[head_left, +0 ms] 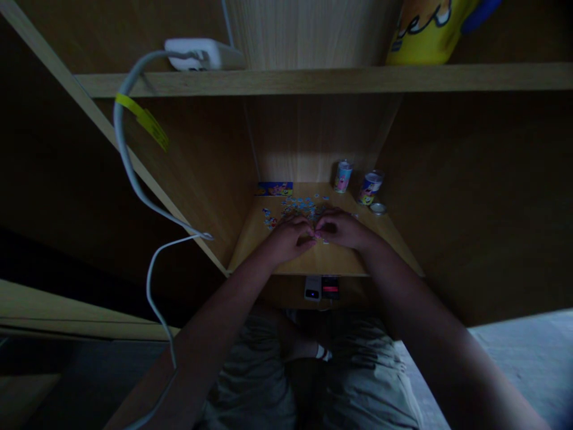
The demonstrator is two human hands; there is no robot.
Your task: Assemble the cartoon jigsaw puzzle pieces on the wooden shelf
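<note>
Both my hands rest on a wooden shelf surface inside a cabinet, fingertips meeting over small jigsaw pieces. My left hand is curled, its fingers pinched on a tiny piece I can barely see. My right hand is also curled, fingers pressed together against the left hand's fingertips. A scatter of several blue and coloured puzzle pieces lies just beyond the hands. A colourful reference picture lies at the back left of the shelf.
Two small printed tins stand at the back right, with a round lid beside them. A white charger with a cable sits on the upper shelf. A yellow container stands above. Two small devices hang under the shelf edge.
</note>
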